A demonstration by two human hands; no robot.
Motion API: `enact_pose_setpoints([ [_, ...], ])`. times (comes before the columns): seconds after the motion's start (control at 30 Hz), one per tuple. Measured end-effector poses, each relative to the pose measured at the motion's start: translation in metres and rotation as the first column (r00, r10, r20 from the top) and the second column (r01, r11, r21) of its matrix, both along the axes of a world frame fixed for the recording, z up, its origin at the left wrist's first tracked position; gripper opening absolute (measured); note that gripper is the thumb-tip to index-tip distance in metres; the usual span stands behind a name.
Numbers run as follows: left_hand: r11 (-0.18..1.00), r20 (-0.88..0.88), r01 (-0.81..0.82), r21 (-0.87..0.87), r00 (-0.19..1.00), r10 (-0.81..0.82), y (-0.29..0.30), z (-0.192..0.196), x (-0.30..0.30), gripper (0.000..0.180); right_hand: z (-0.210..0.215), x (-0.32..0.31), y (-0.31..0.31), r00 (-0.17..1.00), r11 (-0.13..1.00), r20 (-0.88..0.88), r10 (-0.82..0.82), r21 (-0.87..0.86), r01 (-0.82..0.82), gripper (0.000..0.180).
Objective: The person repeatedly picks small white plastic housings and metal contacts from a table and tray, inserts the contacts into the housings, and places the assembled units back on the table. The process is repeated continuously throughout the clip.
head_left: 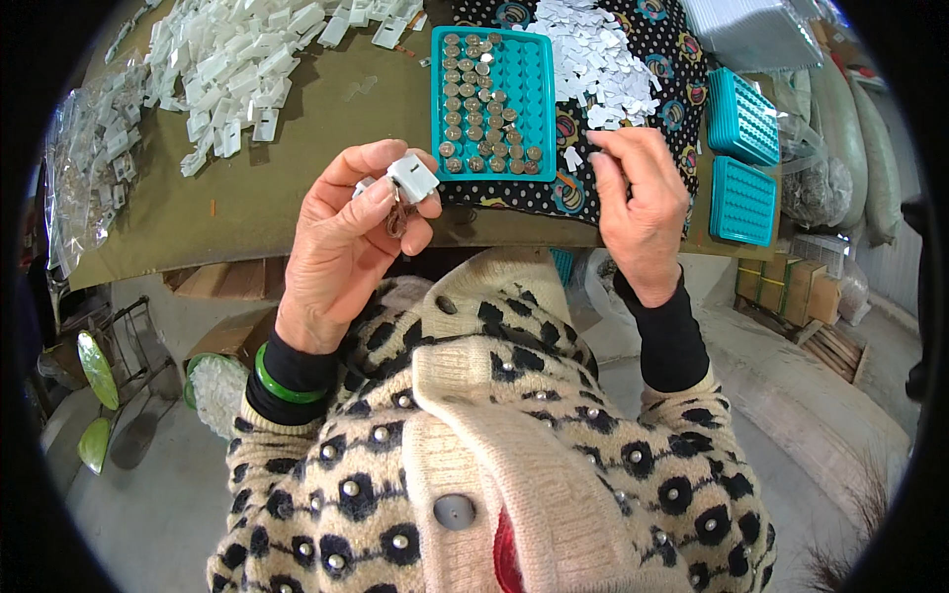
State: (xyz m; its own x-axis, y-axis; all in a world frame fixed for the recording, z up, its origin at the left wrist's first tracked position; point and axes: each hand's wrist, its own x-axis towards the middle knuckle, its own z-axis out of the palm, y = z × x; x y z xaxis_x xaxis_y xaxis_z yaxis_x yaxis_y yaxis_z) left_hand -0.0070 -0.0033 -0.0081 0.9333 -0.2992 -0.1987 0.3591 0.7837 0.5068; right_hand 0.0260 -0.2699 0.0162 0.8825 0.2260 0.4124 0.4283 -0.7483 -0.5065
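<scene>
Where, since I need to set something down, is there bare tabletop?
The olive tabletop is mostly bare between the heap of white parts and its near edge, and between that heap and the large teal tray. Crowded: that heap, the clear bag at left, and the patterned cloth under white pieces.

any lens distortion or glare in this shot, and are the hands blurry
Head view: black corners, and the olive table's near edge bends toward the left; head view: small bright glints on the clear bag at left; head view: left hand and right hand look fairly sharp, without obvious motion blur.
</scene>
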Motion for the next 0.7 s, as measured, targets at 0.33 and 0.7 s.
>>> enact_pose_setpoints([
  [0.33,1.0,-0.017,-0.003,-0.013,1.0,0.003,0.0,-0.002,0.003,0.023,-0.008,-0.001,0.003,0.991,0.98,0.046,0.127,-0.162,-0.118,0.018],
  [0.7,0.999,0.017,0.009,0.038,1.0,-0.01,-0.002,-0.003,0.001,0.027,0.02,-0.013,0.024,0.913,0.816,-0.38,0.149,0.569,0.103,0.006],
])
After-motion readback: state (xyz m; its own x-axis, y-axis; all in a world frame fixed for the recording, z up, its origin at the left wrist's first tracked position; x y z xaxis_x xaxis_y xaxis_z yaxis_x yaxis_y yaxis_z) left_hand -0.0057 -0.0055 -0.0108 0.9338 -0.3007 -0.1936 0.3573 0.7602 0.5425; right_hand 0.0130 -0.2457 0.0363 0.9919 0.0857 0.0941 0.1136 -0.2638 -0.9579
